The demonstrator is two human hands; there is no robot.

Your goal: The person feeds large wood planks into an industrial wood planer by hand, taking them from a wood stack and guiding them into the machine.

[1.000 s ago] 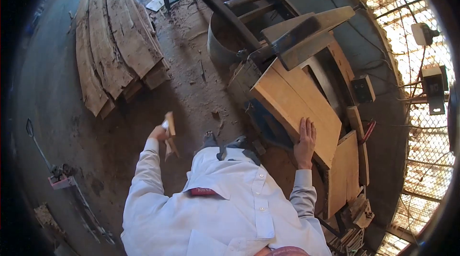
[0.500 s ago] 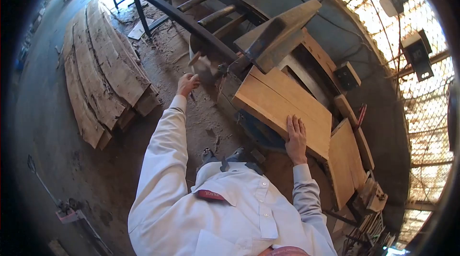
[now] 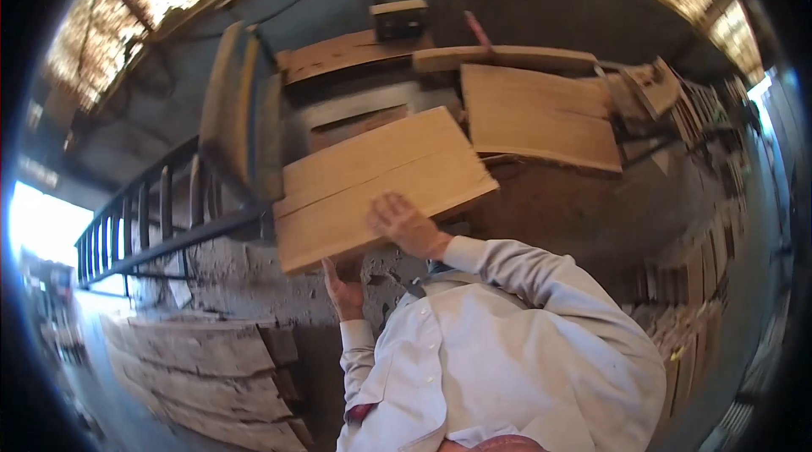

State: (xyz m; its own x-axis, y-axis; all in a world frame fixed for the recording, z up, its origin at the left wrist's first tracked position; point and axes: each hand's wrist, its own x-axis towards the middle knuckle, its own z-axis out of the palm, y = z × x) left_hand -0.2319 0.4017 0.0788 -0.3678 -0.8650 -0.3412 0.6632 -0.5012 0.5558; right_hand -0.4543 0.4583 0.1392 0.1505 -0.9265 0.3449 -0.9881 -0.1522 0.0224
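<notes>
A thick wooden board (image 3: 372,173) with a long crack lies on a machine table. My right hand (image 3: 404,225) rests on top of it near the close edge, fingers spread and slightly blurred. Below the board's near left edge, my left hand (image 3: 342,290) holds it from underneath, its thumb up against the edge and its other fingers partly hidden. An upright metal guard or fence (image 3: 241,114) stands at the board's left end.
A second wide board (image 3: 541,118) lies to the right, beside a narrow plank (image 3: 507,56). A black roller frame (image 3: 169,236) extends left. Rough planks (image 3: 194,359) are stacked at lower left, with more wood pieces (image 3: 698,266) at right.
The view has swung to the right. My left hand has come from beyond the machine's end to the board's near edge. My right hand stays on the board.
</notes>
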